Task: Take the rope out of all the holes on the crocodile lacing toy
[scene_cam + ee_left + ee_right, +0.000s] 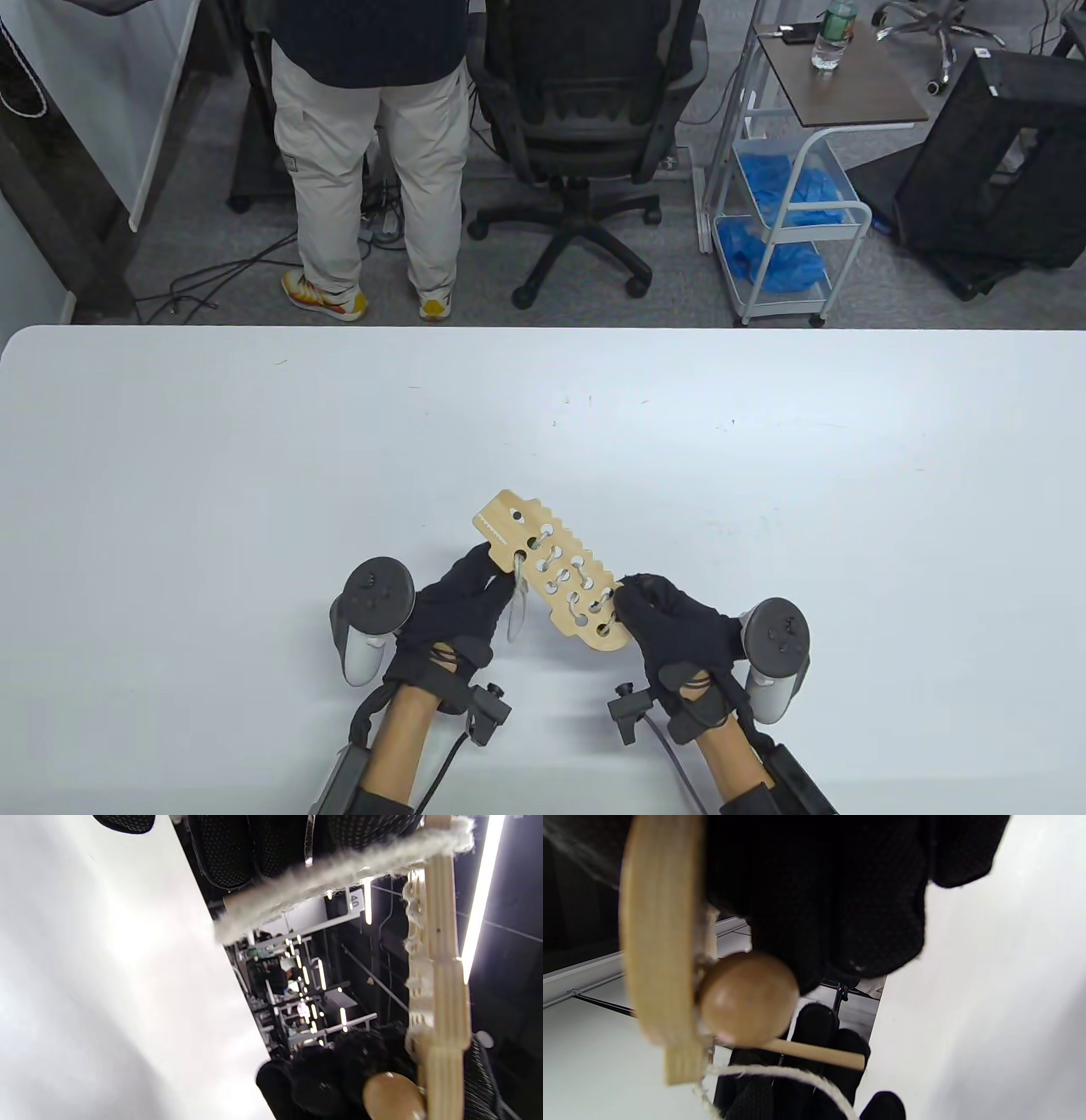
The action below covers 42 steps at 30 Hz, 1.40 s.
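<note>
The wooden crocodile board (550, 577) is held just above the white table (254, 475), head pointing far left. White rope (570, 586) is laced through several of its holes. My left hand (494, 567) pinches the rope where it leaves a hole near the head, and a loop hangs below it. The left wrist view shows the fuzzy rope (339, 874) running from my fingers (237, 849) to the board's edge (441, 984). My right hand (632, 598) grips the tail end. Under my right fingers (840, 899) sit a wooden bead (746, 997) and a thin wooden needle (814, 1054).
Beyond the table's far edge a person (365, 144) stands beside a black office chair (585, 127). A white cart (789, 212) with blue bags and a side table with a bottle (831, 38) are at the back right.
</note>
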Each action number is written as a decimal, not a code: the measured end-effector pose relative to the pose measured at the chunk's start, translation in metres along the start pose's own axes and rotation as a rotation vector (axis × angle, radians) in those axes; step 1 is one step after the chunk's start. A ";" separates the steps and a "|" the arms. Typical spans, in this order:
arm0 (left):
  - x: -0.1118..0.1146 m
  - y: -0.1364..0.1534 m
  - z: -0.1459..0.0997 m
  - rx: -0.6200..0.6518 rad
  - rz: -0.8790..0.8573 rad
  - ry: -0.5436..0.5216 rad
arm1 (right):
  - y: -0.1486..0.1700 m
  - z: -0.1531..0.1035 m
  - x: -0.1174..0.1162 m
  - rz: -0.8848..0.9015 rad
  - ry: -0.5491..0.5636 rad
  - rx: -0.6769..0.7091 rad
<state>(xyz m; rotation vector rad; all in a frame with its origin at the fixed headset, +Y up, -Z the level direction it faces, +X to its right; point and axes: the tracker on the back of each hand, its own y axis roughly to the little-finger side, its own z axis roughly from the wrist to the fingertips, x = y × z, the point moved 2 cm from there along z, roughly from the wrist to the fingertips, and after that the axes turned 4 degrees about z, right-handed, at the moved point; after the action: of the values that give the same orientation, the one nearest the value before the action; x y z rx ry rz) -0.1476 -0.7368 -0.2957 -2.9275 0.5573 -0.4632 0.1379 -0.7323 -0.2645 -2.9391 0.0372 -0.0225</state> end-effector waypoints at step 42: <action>-0.020 0.002 -0.007 -0.075 0.119 -0.169 | 0.007 0.003 0.033 -0.016 0.167 -0.098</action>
<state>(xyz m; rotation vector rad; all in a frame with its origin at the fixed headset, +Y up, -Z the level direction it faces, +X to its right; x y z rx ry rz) -0.1679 -0.7317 -0.2951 -2.9447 0.7339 -0.1833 0.1708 -0.7394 -0.2687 -3.0272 0.0413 -0.2756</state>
